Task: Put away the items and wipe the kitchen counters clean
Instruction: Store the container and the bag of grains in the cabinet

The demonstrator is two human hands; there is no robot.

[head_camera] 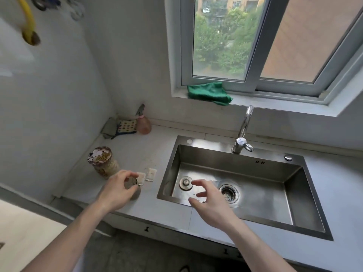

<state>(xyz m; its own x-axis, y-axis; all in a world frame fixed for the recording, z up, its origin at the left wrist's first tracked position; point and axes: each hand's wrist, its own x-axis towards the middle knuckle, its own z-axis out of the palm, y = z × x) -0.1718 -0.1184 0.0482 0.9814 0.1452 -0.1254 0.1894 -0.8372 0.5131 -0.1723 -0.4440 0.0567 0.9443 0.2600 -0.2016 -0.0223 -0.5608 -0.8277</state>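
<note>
My left hand (117, 191) grips a small metal can (132, 183) standing on the grey counter (137, 152), fingers curled round its top. My right hand (208, 201) hovers over the front left rim of the steel sink (294, 193), fingers spread and loosely bent, holding nothing. A patterned jar with a cartoon lid (103, 161) stands just behind the can. Two small white packets (150, 174) lie beside it. A green cloth (209, 93) lies on the windowsill.
A pink spray bottle (143, 122) and folded cloths (121, 127) sit in the back left corner. The faucet (242, 132) rises behind the sink; a stopper (185, 183) and drain strainer (228, 193) lie in the basin. White wall stands on the left.
</note>
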